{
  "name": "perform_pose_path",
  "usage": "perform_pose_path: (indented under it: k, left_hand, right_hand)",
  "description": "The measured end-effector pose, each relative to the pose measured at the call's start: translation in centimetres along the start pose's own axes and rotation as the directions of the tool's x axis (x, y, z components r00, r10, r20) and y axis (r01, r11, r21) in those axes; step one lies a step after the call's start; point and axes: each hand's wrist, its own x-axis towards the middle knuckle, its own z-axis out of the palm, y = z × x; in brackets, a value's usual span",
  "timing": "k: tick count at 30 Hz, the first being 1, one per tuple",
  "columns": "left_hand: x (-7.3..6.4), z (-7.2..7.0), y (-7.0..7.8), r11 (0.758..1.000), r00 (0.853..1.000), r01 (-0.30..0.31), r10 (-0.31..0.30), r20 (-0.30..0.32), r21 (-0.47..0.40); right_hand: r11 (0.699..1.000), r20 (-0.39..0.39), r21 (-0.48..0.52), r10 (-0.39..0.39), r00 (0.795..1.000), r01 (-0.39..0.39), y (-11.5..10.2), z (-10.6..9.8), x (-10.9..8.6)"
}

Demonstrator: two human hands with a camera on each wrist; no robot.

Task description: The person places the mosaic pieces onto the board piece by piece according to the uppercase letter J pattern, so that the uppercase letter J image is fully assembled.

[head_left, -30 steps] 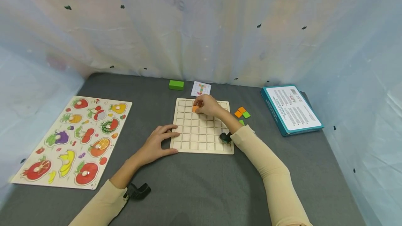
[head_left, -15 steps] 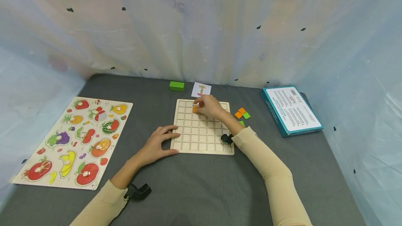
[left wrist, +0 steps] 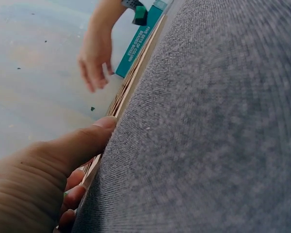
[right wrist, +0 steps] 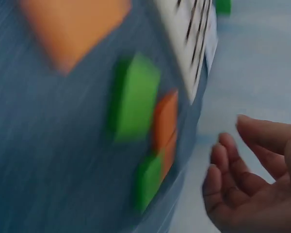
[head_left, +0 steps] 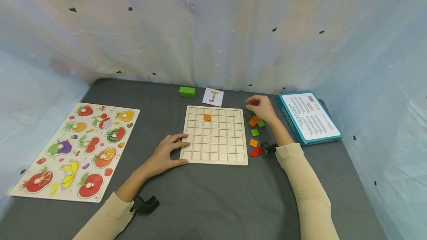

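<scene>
1. At the far left, the fruit puzzle (head_left: 68,194) lay flat, with fruit pieces (head_left: 90,190) sitting in it.
2. The left hand (head_left: 166,153) rested at the left edge of the wooden grid (head_left: 223,138), its thumb and fingers spread apart.
3. In the grid, the orange square (head_left: 207,117) sat in the third column, second row from the back. The right hand (head_left: 261,107) had just left it, so this placing, I judge, was finished.
4. Behind the grid were the green block (head_left: 186,92) and the patterned card (head_left: 212,97).
5. To the right of the grid lay loose tiles (head_left: 252,122) and red pieces (head_left: 255,152).
6. The right hand was now near these tiles, its thumb and fingertips apart, holding nothing.
7. At the far right lay the blue box (head_left: 310,116); its inside was not visible.
</scene>
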Motion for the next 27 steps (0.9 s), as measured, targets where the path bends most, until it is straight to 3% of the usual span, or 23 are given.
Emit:
perform_pose_path:
  k: [5, 11, 27]
  left_hand:
    - [-0.1, -0.1, 0.0, 1.0, 1.0, 0.003, -0.003, 0.0, -0.003]
    - [0.0, 0.0, -0.1, 1.0, 1.0, 0.001, -0.001, 0.002, 0.001]
    - [0.0, -0.1, 0.2, 1.0, 1.0, 0.015, -0.015, 0.008, 0.0]
  right_hand:
    - [0.995, 0.093, -0.065, 0.082, 0.992, -0.076, 2.8, -2.0, -0.9]
    - [0.995, 0.191, -0.083, 0.079, 0.978, -0.064, 3.8, -2.6, -1.6]
    - [0.991, 0.191, -0.104, 0.105, 0.976, -0.087, 4.0, -2.2, -2.0]
